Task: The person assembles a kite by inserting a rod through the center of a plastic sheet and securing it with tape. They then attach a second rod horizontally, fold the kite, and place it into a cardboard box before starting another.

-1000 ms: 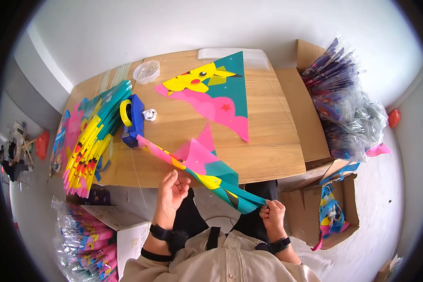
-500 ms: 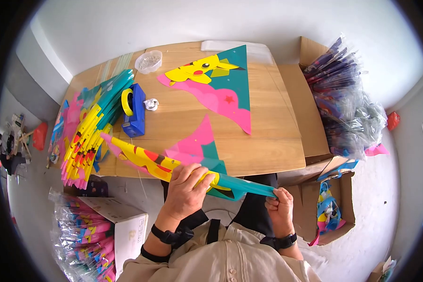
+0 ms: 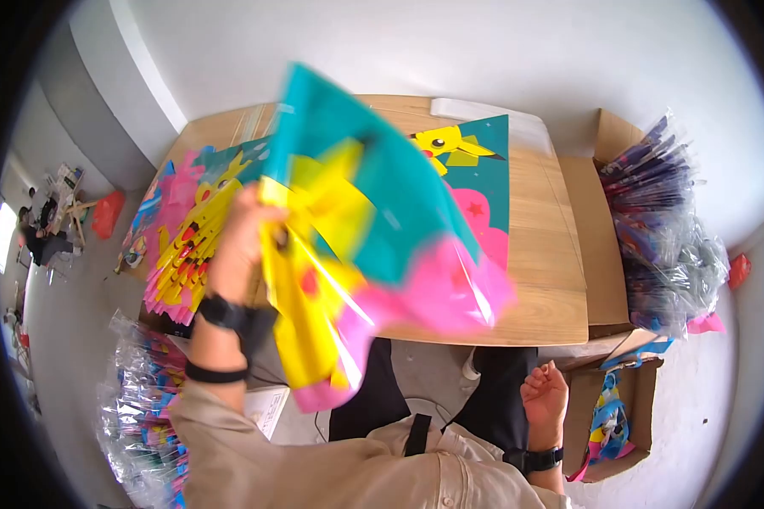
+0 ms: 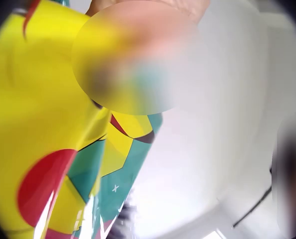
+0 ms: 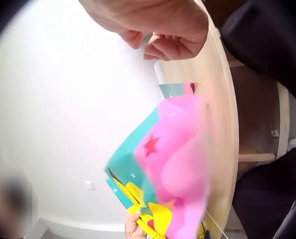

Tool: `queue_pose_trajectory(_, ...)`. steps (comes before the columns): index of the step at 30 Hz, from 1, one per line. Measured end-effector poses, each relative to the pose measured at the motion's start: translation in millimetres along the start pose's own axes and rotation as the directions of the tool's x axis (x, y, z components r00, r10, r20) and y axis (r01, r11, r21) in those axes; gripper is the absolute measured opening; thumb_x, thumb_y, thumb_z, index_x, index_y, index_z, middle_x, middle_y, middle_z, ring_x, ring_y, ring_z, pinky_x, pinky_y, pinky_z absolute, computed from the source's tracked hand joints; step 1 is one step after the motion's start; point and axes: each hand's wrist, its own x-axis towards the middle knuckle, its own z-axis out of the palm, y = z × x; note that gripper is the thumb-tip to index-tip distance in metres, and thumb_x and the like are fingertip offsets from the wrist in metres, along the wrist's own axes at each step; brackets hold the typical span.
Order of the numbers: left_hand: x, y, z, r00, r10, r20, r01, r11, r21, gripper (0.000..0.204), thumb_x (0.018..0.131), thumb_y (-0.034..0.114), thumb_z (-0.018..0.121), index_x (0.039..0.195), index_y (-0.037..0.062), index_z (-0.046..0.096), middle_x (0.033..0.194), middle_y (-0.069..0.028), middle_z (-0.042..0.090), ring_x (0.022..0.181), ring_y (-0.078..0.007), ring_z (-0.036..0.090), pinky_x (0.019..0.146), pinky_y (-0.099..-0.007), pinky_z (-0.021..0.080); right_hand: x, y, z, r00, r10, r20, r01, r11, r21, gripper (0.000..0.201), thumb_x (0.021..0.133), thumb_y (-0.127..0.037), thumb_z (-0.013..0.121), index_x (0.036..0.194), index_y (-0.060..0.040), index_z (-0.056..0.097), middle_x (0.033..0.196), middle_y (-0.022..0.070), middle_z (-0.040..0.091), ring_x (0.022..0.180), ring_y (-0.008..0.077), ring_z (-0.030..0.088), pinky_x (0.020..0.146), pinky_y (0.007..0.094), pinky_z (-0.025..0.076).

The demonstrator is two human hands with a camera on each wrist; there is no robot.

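My left hand [image 3: 244, 233] grips a glossy printed plastic sheet [image 3: 390, 199] by its yellow edge, raised over the left half of the table. The sheet is teal, pink and yellow with a cartoon character, and hangs spread and blurred with motion. In the right wrist view, the left fingers [image 5: 134, 226] pinch its yellow edge. My right hand [image 3: 545, 397] is apart from the sheet, near the table's front right, its fingers loosely curled around nothing. A matching triangular sheet [image 3: 490, 187] lies flat on the table, partly covered by the raised one.
A pile of folded printed sheets [image 3: 191, 246] lies on the table's left end. Cardboard boxes stand to the right, one with plastic-wrapped bundles [image 3: 653, 229], a smaller one with blue strips [image 3: 609, 416]. More wrapped bundles [image 3: 144, 407] stand at lower left. A person [image 3: 34, 237] sits far left.
My left hand has moved from the sheet's middle to its edge and lifted it up and left, unfolding it. The right hand has let go of the teal end. The head view has shifted.
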Motion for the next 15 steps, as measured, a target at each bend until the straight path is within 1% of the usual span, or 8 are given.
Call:
queue_pose_trajectory(2, 46, 11, -86, 0.885, 0.336, -0.321, -0.349, 0.937, 0.02, 0.026, 0.071, -0.003, 0.06, 0.096, 0.0012, 0.06, 0.083, -0.0101, 0.064, 0.065, -0.0213, 0.063, 0.054, -0.031, 0.051, 5, 7, -4, 0.998, 0.055, -0.027, -0.055, 0.998, 0.01, 0.02, 0.094, -0.02, 0.051, 0.077, -0.0089, 0.054, 0.067, 0.0008, 0.05, 0.055, 0.0101, 0.044, 0.048, 0.0234, 0.037)
queue_pose_trajectory(3, 63, 24, -127, 0.654, 0.449, -0.609, -0.449, 0.878, 0.166, 0.022, 0.07, -0.004, 0.059, 0.092, 0.0007, 0.061, 0.083, -0.0112, 0.064, 0.069, -0.0226, 0.064, 0.057, -0.0328, 0.052, 8, 10, -4, 0.993, 0.105, -0.06, -0.103, 0.994, 0.024, 0.021, 0.093, -0.019, 0.05, 0.075, -0.0097, 0.053, 0.066, 0.0001, 0.05, 0.054, 0.0099, 0.044, 0.047, 0.0236, 0.037)
queue_pose_trajectory(4, 81, 33, -170, 0.259, 0.624, -0.737, -0.426, 0.759, 0.492, 0.022, 0.071, -0.006, 0.055, 0.091, -0.0014, 0.061, 0.085, -0.0125, 0.065, 0.072, -0.0249, 0.065, 0.063, -0.0353, 0.053, 8, 13, 1, 0.99, 0.097, -0.106, -0.097, 0.995, 0.007, 0.021, 0.093, -0.016, 0.051, 0.073, -0.0109, 0.052, 0.066, -0.0007, 0.05, 0.054, 0.0094, 0.045, 0.047, 0.0235, 0.037)
queue_pose_trajectory(5, 66, 61, -173, 0.053, 0.811, -0.582, -0.153, 0.583, 0.798, 0.024, 0.071, -0.008, 0.051, 0.094, -0.0044, 0.06, 0.089, -0.0138, 0.066, 0.076, -0.0266, 0.065, 0.071, -0.0361, 0.052, 11, 16, 2, 0.99, 0.097, -0.104, -0.096, 0.995, 0.012, 0.021, 0.093, -0.016, 0.051, 0.073, -0.0109, 0.052, 0.066, -0.0007, 0.05, 0.054, 0.0094, 0.045, 0.047, 0.0235, 0.037)
queue_pose_trajectory(10, 53, 111, -172, 0.064, 0.984, -0.169, -0.178, 0.178, 0.968, 0.027, 0.08, -0.003, 0.051, 0.107, 0.0015, 0.055, 0.093, -0.019, 0.065, 0.085, -0.035, 0.064, 0.076, -0.0397, 0.05, 28, 32, 7, 0.987, 0.078, -0.14, -0.088, 0.994, -0.068, 0.013, 0.088, -0.013, 0.056, 0.075, -0.0098, 0.054, 0.069, 0.0022, 0.052, 0.057, 0.0098, 0.045, 0.048, 0.0225, 0.037)
queue_pose_trajectory(12, 64, 94, -173, 0.373, 0.922, -0.101, 0.084, 0.075, 0.994, 0.031, 0.081, -0.002, 0.052, 0.11, 0.0075, 0.053, 0.095, -0.023, 0.064, 0.089, -0.0401, 0.062, 0.075, -0.0457, 0.049, 34, 41, 20, 0.984, 0.085, -0.158, -0.102, 0.989, -0.106, 0.014, 0.089, -0.013, 0.054, 0.075, -0.0098, 0.053, 0.068, 0.0019, 0.052, 0.056, 0.0098, 0.046, 0.048, 0.0227, 0.037)
queue_pose_trajectory(13, 68, 82, -174, 0.375, 0.921, -0.101, 0.084, 0.074, 0.994, 0.031, 0.081, -0.002, 0.052, 0.11, 0.0075, 0.053, 0.095, -0.023, 0.064, 0.089, -0.0401, 0.062, 0.075, -0.0457, 0.049, 37, 46, 28, 0.981, 0.088, -0.175, -0.114, 0.983, -0.142, 0.015, 0.09, -0.013, 0.053, 0.076, -0.0097, 0.053, 0.067, 0.0016, 0.052, 0.054, 0.0097, 0.046, 0.047, 0.0228, 0.037)
queue_pose_trajectory(15, 79, 52, -179, 0.519, 0.848, -0.107, 0.085, 0.073, 0.994, 0.032, 0.081, 0.0, 0.053, 0.111, 0.0113, 0.052, 0.095, -0.0239, 0.062, 0.09, -0.0422, 0.058, 0.074, -0.0507, 0.046, 39, 54, 40, 0.979, 0.087, -0.183, -0.117, 0.981, -0.156, 0.012, 0.089, -0.01, 0.053, 0.076, -0.0094, 0.053, 0.067, 0.0025, 0.052, 0.055, 0.0103, 0.046, 0.047, 0.0228, 0.037)
